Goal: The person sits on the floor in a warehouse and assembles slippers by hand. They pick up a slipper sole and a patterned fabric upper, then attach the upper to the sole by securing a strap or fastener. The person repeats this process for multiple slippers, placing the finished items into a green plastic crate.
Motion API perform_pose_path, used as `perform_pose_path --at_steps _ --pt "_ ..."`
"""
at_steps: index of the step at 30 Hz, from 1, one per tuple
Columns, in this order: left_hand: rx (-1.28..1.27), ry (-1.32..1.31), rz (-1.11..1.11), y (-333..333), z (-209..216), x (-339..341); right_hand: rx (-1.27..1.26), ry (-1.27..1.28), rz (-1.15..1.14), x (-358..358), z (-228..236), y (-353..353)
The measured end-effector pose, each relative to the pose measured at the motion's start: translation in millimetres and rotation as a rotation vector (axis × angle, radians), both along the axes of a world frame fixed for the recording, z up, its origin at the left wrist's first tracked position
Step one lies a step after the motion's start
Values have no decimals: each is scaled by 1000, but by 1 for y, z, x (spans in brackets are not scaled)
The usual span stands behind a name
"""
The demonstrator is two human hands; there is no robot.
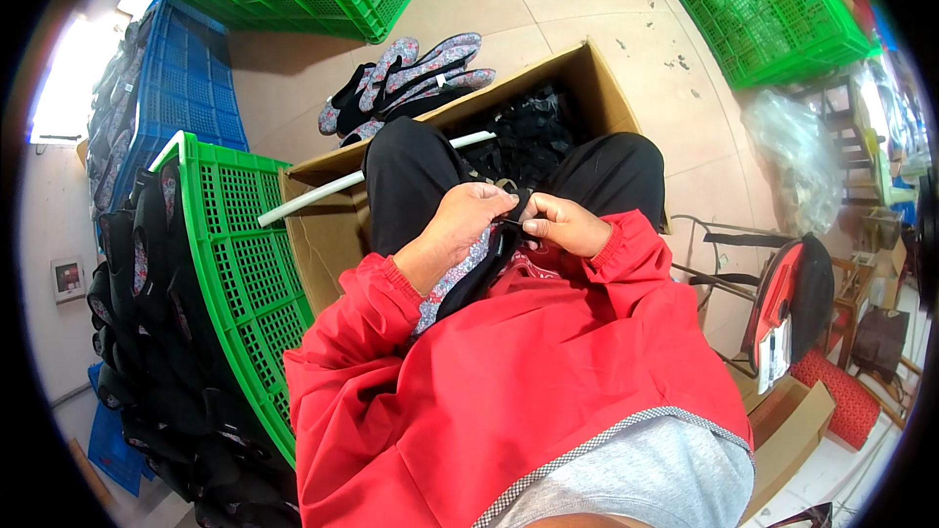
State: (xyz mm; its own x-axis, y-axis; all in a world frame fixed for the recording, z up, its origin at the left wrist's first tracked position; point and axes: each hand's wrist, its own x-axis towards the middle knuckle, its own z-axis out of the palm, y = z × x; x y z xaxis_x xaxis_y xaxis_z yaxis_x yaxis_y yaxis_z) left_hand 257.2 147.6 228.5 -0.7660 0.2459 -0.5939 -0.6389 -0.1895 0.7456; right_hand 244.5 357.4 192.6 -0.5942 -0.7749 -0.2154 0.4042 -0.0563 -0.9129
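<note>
Over my lap lies a black slipper-like piece with a floral grey-and-red side [460,279], partly hidden by my forearm and red sleeve. My left hand [462,223] is closed, with thumb and fingertips pinching a dark strap-like part of it. Close on the right, my right hand [569,225] also pinches the dark material, thumb against the bent forefinger. The fingertips nearly meet, and the exact part between them is small and partly hidden. Just beyond, a cardboard box [328,249] stands around my knees, holding a heap of small black pieces [528,132].
A white rod [323,194] lies across the box. Several floral slipper-like pieces [411,83] are piled on the floor beyond. A green crate [245,244] with black footwear stands left, a blue crate [191,88] behind it. A red-and-black chair [782,298] and plastic bag [797,152] are right.
</note>
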Motion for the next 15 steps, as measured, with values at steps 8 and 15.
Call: perform_pose_path --at_steps 8,15 --pt "-22 0 -2 0 -4 0 13 2 -7 0 -3 1" --pt "-32 10 -2 0 0 0 34 -34 -28 2 -6 -1"
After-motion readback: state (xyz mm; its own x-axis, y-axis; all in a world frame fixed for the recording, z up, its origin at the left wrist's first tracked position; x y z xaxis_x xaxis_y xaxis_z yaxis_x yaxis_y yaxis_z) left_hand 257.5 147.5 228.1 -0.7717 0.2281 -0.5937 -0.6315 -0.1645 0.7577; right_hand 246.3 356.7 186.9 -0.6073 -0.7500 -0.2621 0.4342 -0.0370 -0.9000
